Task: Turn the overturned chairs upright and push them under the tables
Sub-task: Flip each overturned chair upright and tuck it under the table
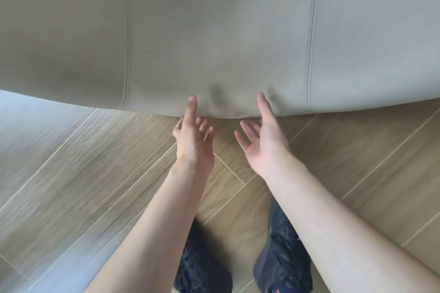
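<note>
A beige padded chair (214,31) with stitched seams is filling the upper half of the view, its lower edge hanging just above the wood-plank floor (83,162). The left hand (194,140) and right hand (263,135) are reaching to that edge, fingers spread and loose, thumbs lying against the upholstery. Dark shoes (283,257) are standing below.
</note>
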A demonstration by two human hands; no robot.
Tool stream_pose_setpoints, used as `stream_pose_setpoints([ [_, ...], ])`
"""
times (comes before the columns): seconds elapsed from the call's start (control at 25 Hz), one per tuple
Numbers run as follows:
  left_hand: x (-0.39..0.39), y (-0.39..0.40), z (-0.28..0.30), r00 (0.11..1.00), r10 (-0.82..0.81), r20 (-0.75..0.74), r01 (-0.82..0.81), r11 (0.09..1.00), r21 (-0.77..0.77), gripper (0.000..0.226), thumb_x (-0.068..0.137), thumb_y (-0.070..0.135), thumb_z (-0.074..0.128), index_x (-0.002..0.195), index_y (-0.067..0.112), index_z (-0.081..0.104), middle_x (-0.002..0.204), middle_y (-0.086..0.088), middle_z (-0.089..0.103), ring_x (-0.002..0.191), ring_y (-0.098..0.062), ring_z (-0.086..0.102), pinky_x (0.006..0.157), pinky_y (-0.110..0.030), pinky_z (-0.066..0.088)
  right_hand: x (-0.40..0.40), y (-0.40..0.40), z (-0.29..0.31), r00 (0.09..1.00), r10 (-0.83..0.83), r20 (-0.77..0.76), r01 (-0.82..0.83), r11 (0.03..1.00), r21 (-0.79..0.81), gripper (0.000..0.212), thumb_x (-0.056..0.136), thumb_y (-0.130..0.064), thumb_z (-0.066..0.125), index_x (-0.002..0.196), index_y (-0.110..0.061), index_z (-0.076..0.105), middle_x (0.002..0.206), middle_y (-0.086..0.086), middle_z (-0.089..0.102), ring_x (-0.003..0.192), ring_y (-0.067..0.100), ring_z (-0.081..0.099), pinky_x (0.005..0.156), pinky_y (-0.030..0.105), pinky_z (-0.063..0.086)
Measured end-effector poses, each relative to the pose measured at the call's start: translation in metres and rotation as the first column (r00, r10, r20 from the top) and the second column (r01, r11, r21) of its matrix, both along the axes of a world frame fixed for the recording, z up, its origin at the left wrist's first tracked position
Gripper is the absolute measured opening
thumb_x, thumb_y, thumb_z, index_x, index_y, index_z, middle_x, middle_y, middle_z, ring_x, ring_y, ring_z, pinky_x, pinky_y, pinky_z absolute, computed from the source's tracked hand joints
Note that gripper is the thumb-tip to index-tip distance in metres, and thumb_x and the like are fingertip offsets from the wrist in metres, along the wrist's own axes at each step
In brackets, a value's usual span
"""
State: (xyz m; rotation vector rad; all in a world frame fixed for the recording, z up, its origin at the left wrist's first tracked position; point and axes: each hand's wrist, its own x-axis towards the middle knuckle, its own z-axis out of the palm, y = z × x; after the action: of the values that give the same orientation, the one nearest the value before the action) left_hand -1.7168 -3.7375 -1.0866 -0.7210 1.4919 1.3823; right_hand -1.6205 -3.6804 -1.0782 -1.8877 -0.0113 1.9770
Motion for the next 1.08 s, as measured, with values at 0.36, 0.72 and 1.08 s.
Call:
stream_pose_setpoints([
  [0.36, -0.024, 0.019, -0.04, 0.968, 0.234, 0.087, -0.243, 0.964, 0.11, 0.058, 0.084, 0.051, 0.078, 0.129, 0.018, 0.061, 0.126, -0.005, 0.068, 0.112, -0.023, 0.067, 0.104, -0.047, 0.053, -0.011, 0.016, -0.045, 0.979, -0.171, -0.11, 0.176, 0.983, 0.044, 0.059, 0.063, -0.055, 0.084, 0.116, -0.035, 0.067, 0.123, -0.007, 0.07, 0.118, 0.014, 0.06, 0.103, 0.041, 0.048],
  [0.72, -0.035, 0.028, 0.011, 0.865, 0.405, 0.295, -0.422, 0.907, -0.009, 0.069, 0.077, 0.035, 0.088, 0.132, 0.008, 0.056, 0.129, -0.013, 0.062, 0.117, -0.032, 0.063, 0.103, -0.053, 0.052, 0.0, 0.024, 0.0, 0.989, -0.137, -0.054, 0.136, 0.991, -0.015, 0.059, 0.068, -0.05, 0.085, 0.119, -0.026, 0.066, 0.127, 0.003, 0.067, 0.118, 0.022, 0.061, 0.095, 0.044, 0.056],
  [1.08, -0.037, 0.033, 0.184, 0.817, 0.441, 0.372, -0.453, 0.889, -0.059, 0.042, 0.078, 0.029, 0.087, 0.101, 0.011, 0.058, 0.115, -0.006, 0.066, 0.109, -0.024, 0.067, 0.107, -0.043, 0.049, -0.008, 0.042, 0.171, 0.991, 0.041, 0.126, -0.031, 0.996, -0.079, 0.07, 0.062, -0.07, 0.079, 0.117, -0.031, 0.062, 0.111, -0.001, 0.072, 0.103, 0.021, 0.067, 0.077, 0.037, 0.059],
])
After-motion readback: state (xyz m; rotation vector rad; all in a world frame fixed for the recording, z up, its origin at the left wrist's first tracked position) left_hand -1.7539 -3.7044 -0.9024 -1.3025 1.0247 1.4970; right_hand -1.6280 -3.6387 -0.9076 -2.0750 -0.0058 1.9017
